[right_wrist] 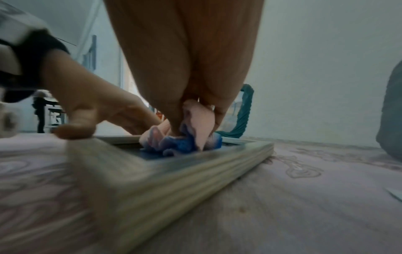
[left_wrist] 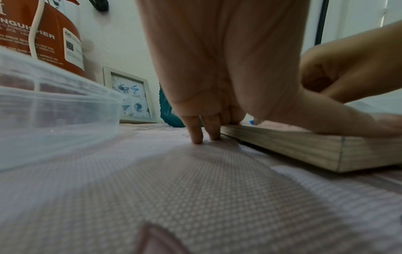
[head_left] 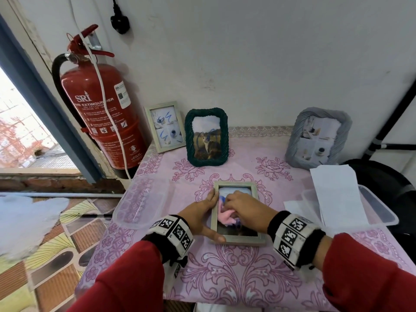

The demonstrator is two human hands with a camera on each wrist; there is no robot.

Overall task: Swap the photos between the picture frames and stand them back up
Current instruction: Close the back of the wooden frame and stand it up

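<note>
Pale wooden frame [head_left: 236, 238] lies flat mid-worktop, long axis twelve-to-six; left hand [head_left: 199, 218] braces its nine-o'clock edge, fingers straight, while right hand [head_left: 244, 209] bunches a pink-and-blue cloth [head_left: 224, 216] on the glass.

The red fire extinguisher [head_left: 99, 113] by the wall reads "SRI" and "FIRE EXTINGUISHER" in white; its smaller print is illegible

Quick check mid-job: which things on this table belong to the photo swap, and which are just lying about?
In the job: flat wooden frame, pink-blue cloth, left hand, right hand, green frame, grey frame, small pale frame.
Lying about: fire extinguisher, plastic tubs, paper sheets.
</note>
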